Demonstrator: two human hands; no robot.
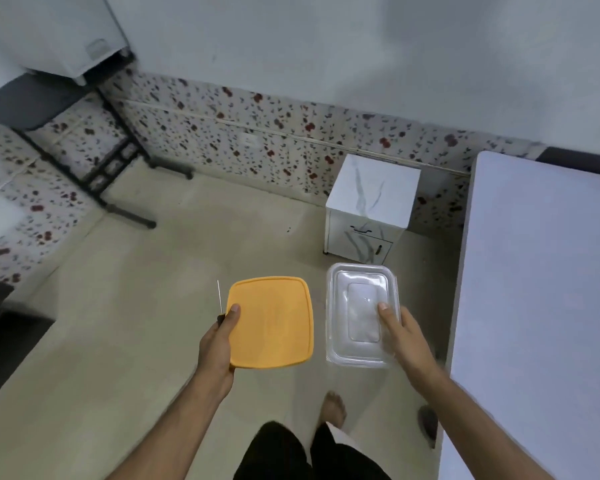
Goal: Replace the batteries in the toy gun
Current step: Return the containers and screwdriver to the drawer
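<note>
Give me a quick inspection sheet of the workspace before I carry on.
Surface: pale table at right, nothing seen on its visible part.
Job's things: toy gun and batteries, nothing seen; thin screwdriver held alongside the orange lid.
Clutter: orange lid and clear container, both carried in the air.
Grips: left hand closed on lid and screwdriver; right hand closed on container.
Cables: nothing seen.
Surroundings: small white marbled cabinet on the floor by the speckled wall base; black metal stand at left; person standing, bare foot visible.
</note>
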